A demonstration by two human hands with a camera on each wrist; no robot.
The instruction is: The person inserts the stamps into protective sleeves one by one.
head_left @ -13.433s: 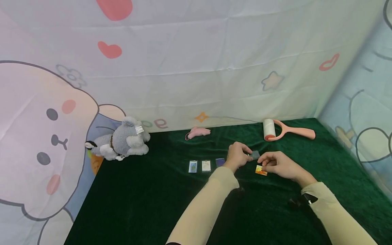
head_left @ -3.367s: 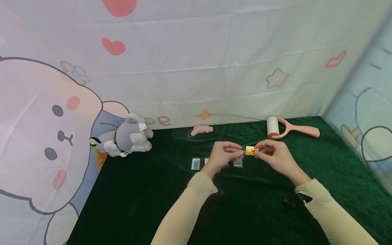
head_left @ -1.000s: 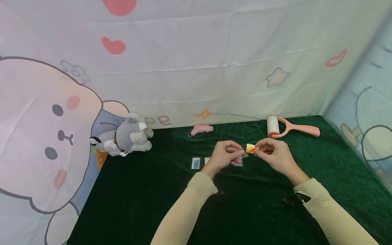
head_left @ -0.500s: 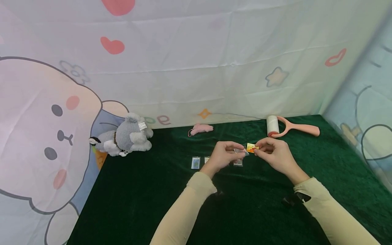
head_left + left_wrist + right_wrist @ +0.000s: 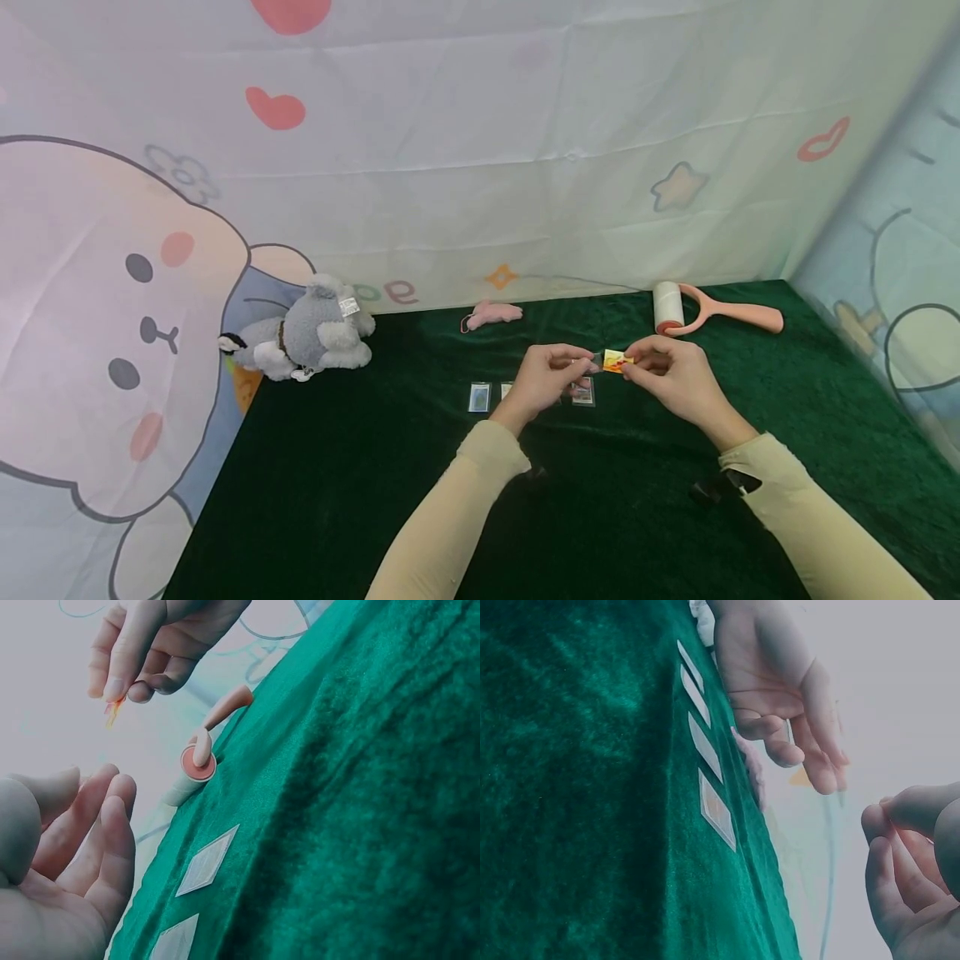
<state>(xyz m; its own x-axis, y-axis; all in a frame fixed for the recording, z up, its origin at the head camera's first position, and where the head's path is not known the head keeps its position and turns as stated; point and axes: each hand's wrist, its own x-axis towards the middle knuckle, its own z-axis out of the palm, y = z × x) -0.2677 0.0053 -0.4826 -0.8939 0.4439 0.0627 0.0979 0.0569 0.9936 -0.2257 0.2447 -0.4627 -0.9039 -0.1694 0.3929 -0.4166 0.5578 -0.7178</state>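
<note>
Above the cloth, my right hand (image 5: 673, 377) pinches a small yellow-and-orange card (image 5: 617, 361) between thumb and fingertips. Facing it, my left hand (image 5: 549, 377) pinches a small clear plastic sleeve (image 5: 597, 361), whose edge is close to the card; whether they touch I cannot tell. In the left wrist view the card (image 5: 113, 714) is seen edge-on under the right fingers, and the sleeve barely shows. Below the hands lies a row of small sleeved cards, including a blue one (image 5: 479, 397) and a dark one (image 5: 583, 392); the left hand hides part of the row.
A green velvet cloth (image 5: 315, 492) covers the table. A grey plush animal (image 5: 307, 331) lies at the far left, a pink plush toy (image 5: 492, 314) at the back middle, and a lint roller (image 5: 720, 312) with a pink handle at the back right. A printed curtain (image 5: 465, 167) hangs behind.
Since the oldest frame, the yellow card has been raised off the cloth and a dark card has joined the row. Over the last second, the sleeve has tilted in the left fingers; the hands barely moved.
</note>
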